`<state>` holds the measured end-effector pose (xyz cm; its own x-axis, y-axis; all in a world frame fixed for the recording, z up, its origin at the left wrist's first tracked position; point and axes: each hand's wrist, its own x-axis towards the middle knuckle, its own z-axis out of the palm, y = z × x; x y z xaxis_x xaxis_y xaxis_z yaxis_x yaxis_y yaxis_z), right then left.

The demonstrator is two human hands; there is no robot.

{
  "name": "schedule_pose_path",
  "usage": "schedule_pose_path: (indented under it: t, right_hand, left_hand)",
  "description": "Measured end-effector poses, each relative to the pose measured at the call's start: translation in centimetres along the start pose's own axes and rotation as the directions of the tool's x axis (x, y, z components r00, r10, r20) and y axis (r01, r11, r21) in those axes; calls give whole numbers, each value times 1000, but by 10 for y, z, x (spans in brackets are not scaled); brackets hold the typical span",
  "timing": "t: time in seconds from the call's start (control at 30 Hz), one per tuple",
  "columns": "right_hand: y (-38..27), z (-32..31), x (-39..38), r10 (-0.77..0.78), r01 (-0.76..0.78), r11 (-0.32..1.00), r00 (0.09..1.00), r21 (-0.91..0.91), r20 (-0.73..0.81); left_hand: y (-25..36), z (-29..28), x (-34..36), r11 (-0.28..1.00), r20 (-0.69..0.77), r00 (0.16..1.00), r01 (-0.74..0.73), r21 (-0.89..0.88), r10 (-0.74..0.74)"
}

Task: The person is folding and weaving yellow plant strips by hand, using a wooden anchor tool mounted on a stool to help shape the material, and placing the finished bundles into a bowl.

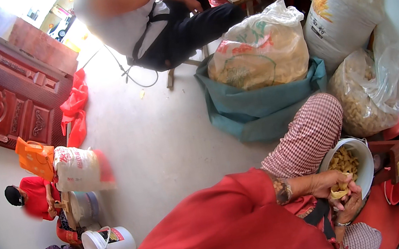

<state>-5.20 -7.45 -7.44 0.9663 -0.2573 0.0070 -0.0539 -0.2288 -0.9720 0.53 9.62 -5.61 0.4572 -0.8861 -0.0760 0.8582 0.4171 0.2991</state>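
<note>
My left hand [328,182] and my right hand [350,201] are close together over the near rim of a white bucket [364,154]. The fingers of both are closed on a pale yellow strip-like piece [341,190], whose exact kind I cannot make out. Similar yellowish, folded-looking pieces [342,162] lie heaped in the bucket. It stands between my knees, which are in red-and-white checked trousers [308,126]. My red top [225,229] fills the lower middle.
A clear bag of yellowish pieces [259,59] sits in a blue-green sack [259,108]. Beside it are a white sack [340,10] and another clear bag [368,94]. A seated person [169,26] is at the back; two more people [37,197] are at left, near a white bucket [109,246].
</note>
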Motion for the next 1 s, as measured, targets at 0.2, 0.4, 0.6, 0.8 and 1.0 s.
schedule_pose_path:
  t: [0.2, 0.4, 0.6, 0.8, 1.0]
  right_hand:
    - [-40, 26, -11, 90, -77, 990, 990, 118, -109]
    - [-22, -11, -5, 81, -85, 996, 990, 31, 114]
    - [-29, 11, -9, 16, -15, 1000, 999, 25, -31]
    - [-29, 14, -10, 30, -30, 998, 1000, 61, -5]
    - [-16, -6, -8, -38, 43, 996, 997, -84, 60]
  left_hand:
    - [3, -3, -5, 997, -42, 999, -27, -68, 25]
    - [5, -1, -6, 996, -45, 999, -31, -87, 27]
    - [6, -1, -7, 994, -71, 997, -19, -105, 11]
    - [6, -8, -4, 996, -62, 998, -12, -90, 6]
    - [6, -2, -6, 997, -45, 999, -23, -67, 20]
